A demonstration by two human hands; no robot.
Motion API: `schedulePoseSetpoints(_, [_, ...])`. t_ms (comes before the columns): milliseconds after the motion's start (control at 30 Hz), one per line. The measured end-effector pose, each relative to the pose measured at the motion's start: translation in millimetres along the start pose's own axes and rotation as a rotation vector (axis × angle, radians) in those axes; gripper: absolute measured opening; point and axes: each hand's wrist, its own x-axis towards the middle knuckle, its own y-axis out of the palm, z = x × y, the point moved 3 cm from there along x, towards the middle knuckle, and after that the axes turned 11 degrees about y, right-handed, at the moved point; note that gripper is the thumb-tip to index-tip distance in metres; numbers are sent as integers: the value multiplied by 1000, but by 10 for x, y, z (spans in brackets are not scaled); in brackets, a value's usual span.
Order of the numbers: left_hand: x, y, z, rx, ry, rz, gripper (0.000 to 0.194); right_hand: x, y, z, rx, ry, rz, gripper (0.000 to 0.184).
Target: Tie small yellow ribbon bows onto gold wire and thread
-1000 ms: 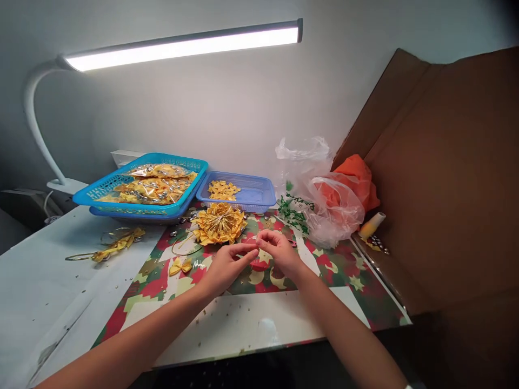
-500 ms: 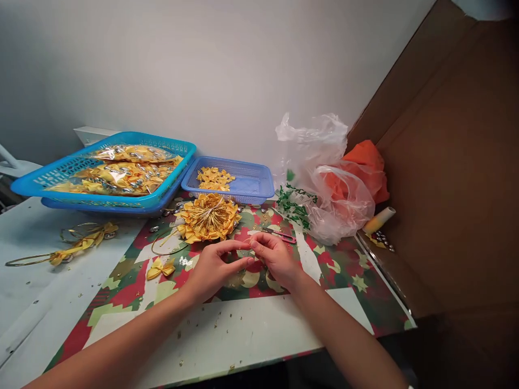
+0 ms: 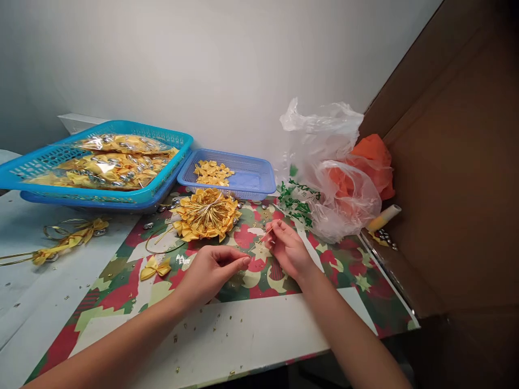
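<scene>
My left hand (image 3: 217, 270) is closed, thumb and forefinger pinched at the end of a thin strand. To its right, my right hand (image 3: 287, 248) pinches a thin gold-orange cord (image 3: 266, 234) that slants down toward the left fingertips. Whether both hands hold one piece I cannot tell. Just behind them lies a round bundle of yellow ribbon bows (image 3: 206, 213) with gold cord ends gathered at its middle. A single yellow bow (image 3: 155, 267) rests left of my left hand, near a curved loop of gold cord (image 3: 164, 251).
A turquoise basket (image 3: 170, 168) holds bagged bows with silver bells. Beside it a blue basket (image 3: 265, 186) contains loose bows. Plastic bags (image 3: 324, 162) and a cardboard sheet (image 3: 454, 178) stand right. More corded bows (image 3: 77, 237) lie left. Small gold bits dot the white board (image 3: 227, 346).
My hands have drawn apart, the right one moving right and slightly up with the cord. The view has tipped down and the lamp is out of sight. The pink-handled snips no longer show.
</scene>
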Motion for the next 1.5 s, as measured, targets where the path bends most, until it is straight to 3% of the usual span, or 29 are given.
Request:
schedulePoseSetpoints(200, [-19, -2, -9, -105, -129, 0, 28, 36, -311, 83, -335, -121, -222, 18])
schedulePoseSetpoints(367, [-17, -11, -20, -239, -154, -54, 21, -11, -420, 123, -1045, -188, -386, 11])
schedulePoseSetpoints(433, [-28, 4, -7, -272, -179, -60, 24, 0, -426, 101, -1184, -185, -404, 10])
schedulePoseSetpoints(533, [-43, 25, 10, -275, -184, -49, 31, 36, -431, 69, -1167, -195, -412, 17])
schedulePoseSetpoints(700, [-50, 18, 10, -260, -167, -42, 38, 6, -384, 89, -1033, -252, -396, 12])
schedulePoseSetpoints(800, [-50, 4, 0, -252, -136, -62, 42, -91, -279, 104, -740, -205, -115, 19])
schedulePoseSetpoints(900, [-47, -10, 8, -266, -91, -102, 41, -195, -171, 87, -454, 8, 245, 26])
schedulePoseSetpoints(967, [-46, -15, 32, -302, -74, -132, 36, -233, -149, 90, -463, 79, 327, 30])
schedulePoseSetpoints(1100, [-47, -12, 86, -354, -56, -149, 35, -232, -134, 110, -600, 11, 301, 40])
schedulePoseSetpoints(1367, [-51, 9, 89, -355, -14, -129, 37, -249, 24, 46, -606, -70, 269, 31])
schedulePoseSetpoints(1500, [-46, 6, 77, -356, -13, -132, 36, -257, -8, 21, -591, -9, 252, 30])
